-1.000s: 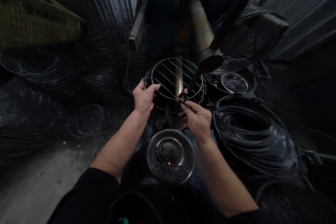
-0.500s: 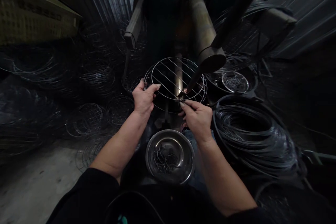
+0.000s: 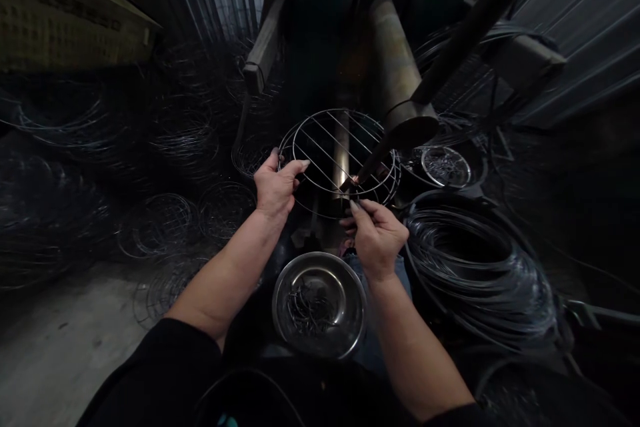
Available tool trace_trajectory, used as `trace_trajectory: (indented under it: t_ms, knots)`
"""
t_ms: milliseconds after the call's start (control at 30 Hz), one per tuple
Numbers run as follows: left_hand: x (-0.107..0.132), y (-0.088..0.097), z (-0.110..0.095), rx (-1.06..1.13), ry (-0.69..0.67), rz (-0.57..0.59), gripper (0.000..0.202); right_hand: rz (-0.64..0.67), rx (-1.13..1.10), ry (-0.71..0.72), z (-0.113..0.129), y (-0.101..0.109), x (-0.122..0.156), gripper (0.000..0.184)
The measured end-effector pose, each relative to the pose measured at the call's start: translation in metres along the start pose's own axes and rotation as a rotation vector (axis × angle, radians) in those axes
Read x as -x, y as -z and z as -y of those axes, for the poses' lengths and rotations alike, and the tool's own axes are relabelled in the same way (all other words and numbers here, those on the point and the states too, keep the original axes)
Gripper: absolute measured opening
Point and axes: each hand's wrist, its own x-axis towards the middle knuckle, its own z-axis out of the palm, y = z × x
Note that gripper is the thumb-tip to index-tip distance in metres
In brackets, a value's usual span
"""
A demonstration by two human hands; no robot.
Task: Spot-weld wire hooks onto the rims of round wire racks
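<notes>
A round wire rack with parallel cross wires lies across a brass-coloured bar of the machine. My left hand is closed on the rack's left rim, thumb on top. Just below the near rim, my right hand is pinched at the fingertips; whatever is in the pinch is too small and dark to make out. A dark slanted rod ends in a copper-coloured tip at the near rim, just above my right fingertips. Below my hands sits a steel bowl with short bent wire pieces.
A thick metal cylinder juts toward me above the rack. On the right stand a large wire coil and a small round dish of metal bits. Wire rings lie at left, below a yellow crate.
My right hand has drawn slightly down and away from the rack's near rim. The rack has shifted a little to the right under the rod tip. My left hand keeps its hold.
</notes>
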Motion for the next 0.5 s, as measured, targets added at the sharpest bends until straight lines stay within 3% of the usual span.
trace_trajectory:
  t_ms: [267,500]
  knots:
    - [-0.0057,-0.0015,-0.0019,0.006,-0.07,0.05,0.056,-0.007,-0.014,0.061,-0.0028,-0.0061,-0.0034,0.019]
    - [-0.0069,-0.0055,-0.0052,0.011,-0.025,0.05,0.058,-0.011,-0.003,0.063,-0.0028,-0.0079,-0.0056,0.019]
